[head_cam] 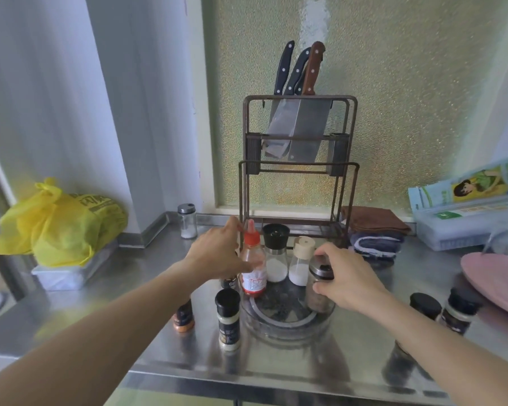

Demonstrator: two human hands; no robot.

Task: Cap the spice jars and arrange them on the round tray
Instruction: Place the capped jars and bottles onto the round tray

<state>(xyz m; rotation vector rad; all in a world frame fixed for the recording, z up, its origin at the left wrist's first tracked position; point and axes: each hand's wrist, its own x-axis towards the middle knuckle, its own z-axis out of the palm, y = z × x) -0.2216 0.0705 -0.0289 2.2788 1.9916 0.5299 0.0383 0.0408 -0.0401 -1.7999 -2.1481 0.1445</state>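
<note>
We see a clear round tray [288, 329] on the desk carrying four upright jars: a red-capped bottle [253, 260], a black-topped jar [275, 253], a beige-topped jar [301, 260] and a steel-lidded jar [319, 285]. Three black-capped jars [228, 317] [424, 306] [459, 310] stand off-tray.

Both bare forearms reach forward from the lower corners toward the round tray [288, 326]. The left hand [217, 253] is at the tray's far left edge, back up, fingers curled round a red-capped bottle [253, 259]. The right hand [349, 276] is at the tray's right edge, thumb and fingers pinching a steel-capped jar [320, 284].
</note>
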